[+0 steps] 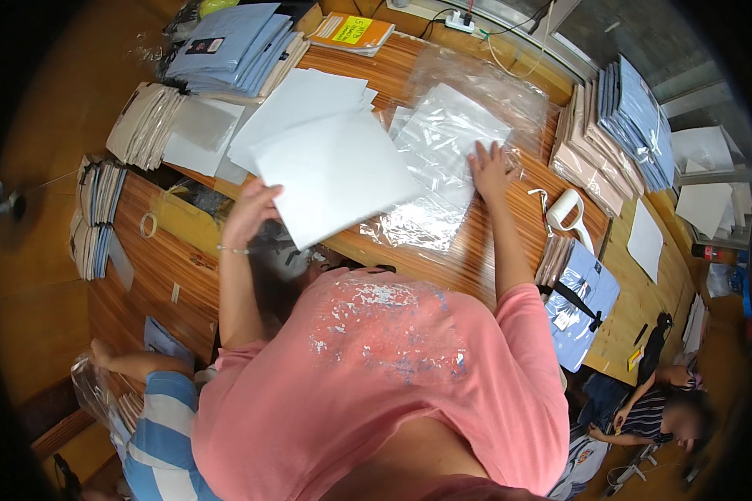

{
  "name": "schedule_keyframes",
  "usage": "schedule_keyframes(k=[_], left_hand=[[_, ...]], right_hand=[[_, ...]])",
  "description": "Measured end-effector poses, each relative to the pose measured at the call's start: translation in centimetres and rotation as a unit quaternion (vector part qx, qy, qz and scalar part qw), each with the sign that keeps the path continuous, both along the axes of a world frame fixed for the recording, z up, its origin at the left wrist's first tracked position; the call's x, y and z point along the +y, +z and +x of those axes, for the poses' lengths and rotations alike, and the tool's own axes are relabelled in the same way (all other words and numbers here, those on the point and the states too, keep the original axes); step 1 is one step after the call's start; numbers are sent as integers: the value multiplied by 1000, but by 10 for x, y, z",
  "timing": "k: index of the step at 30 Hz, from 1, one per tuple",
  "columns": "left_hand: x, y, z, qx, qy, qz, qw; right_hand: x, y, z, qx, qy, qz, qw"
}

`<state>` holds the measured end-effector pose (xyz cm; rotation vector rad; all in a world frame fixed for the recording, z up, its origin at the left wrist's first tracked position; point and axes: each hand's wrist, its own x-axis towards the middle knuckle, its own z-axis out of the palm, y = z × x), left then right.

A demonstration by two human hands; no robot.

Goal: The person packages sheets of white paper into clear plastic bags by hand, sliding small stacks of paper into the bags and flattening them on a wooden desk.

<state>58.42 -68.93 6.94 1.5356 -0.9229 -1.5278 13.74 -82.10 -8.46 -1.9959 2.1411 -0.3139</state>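
Observation:
My left hand [252, 209] pinches the left edge of a white sheet [334, 175], slightly blurred and tilted above the table. Behind it lies a loose stack of white sheets [305, 100], partly covered by the held one. The sheet's right edge overlaps a pile of clear plastic bags [451, 121]. On the right edge of these bags rests my right hand [493, 174], fingers spread and pointing away from me. Glare on the plastic hides whether a white sheet lies inside the top bag.
Packed blue shirts [226, 42] are piled at the far left, beige packs [146, 125] below them. More blue packs [635, 117] stand at the right. A white tape dispenser [566, 213] sits near my right forearm, beside a tied bundle [580, 301]. Other people are at both sides.

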Motion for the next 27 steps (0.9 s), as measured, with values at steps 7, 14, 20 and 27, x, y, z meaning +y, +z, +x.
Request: schedule_keyframes(k=[7,14,20,27], left_hand=[[-28,-82,54,132,241,-66,959],[-35,-121,-20,-291,327,-213,874],[-42,-107,-132,-276,-148,-343,886],[-39,-151,-172,-458,-292,-319,777]], right_hand=[[7,7,16,-107,6,-119,987],[35,10,22,50,138,-48,988],[6,-5,14,-41,78,-80,993],[30,16,19,26,234,21,972]])
